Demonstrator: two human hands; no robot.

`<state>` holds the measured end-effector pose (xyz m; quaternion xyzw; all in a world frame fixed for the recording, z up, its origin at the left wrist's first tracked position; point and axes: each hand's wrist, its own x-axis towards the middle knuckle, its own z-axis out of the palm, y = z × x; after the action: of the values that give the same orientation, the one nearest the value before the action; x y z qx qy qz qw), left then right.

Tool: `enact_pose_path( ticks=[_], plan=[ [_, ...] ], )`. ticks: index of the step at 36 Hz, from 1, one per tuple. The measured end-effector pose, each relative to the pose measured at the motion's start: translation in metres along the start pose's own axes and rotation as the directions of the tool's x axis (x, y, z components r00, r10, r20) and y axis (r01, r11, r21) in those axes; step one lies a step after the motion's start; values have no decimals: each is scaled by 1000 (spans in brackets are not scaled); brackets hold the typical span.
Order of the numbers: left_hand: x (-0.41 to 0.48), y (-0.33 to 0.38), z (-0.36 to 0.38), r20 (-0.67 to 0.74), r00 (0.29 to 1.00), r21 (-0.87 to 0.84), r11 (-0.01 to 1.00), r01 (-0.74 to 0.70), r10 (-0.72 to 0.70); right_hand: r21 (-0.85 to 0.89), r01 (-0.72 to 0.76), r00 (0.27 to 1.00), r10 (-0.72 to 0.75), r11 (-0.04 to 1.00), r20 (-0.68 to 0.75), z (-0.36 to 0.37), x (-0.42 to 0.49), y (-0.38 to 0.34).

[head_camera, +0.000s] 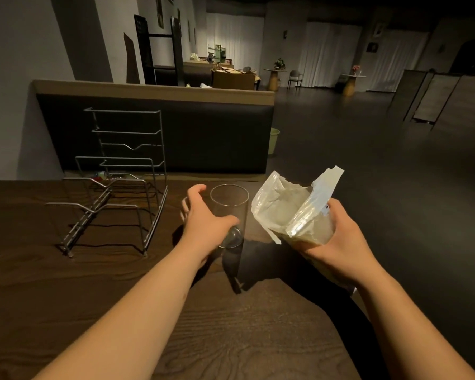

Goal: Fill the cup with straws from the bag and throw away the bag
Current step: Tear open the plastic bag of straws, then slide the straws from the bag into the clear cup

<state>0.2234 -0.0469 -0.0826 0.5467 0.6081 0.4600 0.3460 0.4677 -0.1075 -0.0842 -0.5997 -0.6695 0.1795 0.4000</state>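
Note:
A tall clear glass cup (231, 207) stands upright on the dark wooden table (121, 297), nothing visible inside it. My left hand (203, 220) is at the cup's left side, thumb across its lower part, fingers spread and curved behind it; whether it truly grips the cup is unclear. My right hand (337, 242) holds a crinkled clear plastic bag (294, 207) from below, just right of the cup. The bag's top is torn wide, tilted towards the cup. Pale straws inside it are hard to make out.
A metal wire rack (115, 187) stands on the table to the left of the cup. Beyond the table is a dark padded bench back (176, 133). A light green bin (274, 141) stands on the floor past the bench's right end. Dark floor spreads to the right.

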Motion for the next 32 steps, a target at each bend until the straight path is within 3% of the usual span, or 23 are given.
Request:
enact_pose_path(
  ticks=[3, 5, 11, 17, 21, 26, 32],
  plan=[
    [10, -7, 13, 124, 992, -42, 998, 38, -33, 24, 19, 999, -18, 1000, -31, 3, 0, 0],
    [15, -14, 21, 130, 991, -69, 997, 21, -12, 32, 28, 999, -27, 999, -44, 4, 1, 1],
    [18, -32, 27, 17, 991, -123, 984, -128, 131, 17, 71, 994, -69, 997, -82, 4, 8, 5],
    [8, -21, -6, -67, 944, -202, 922, -331, 324, 2, 108, 988, -107, 994, -107, 13, 11, 11],
    [-3, -10, -37, -25, 892, -89, 887, -453, 452, -14, 148, 984, -149, 989, -93, 19, 16, 13],
    [-27, -7, -61, 164, 832, 101, 830, -548, 530, -60, 216, 972, -221, 975, -83, 25, 12, 14],
    [-40, -14, -68, 263, 828, 338, 757, -559, 494, -99, 282, 953, -291, 954, -90, 29, 4, 15]
  ],
)
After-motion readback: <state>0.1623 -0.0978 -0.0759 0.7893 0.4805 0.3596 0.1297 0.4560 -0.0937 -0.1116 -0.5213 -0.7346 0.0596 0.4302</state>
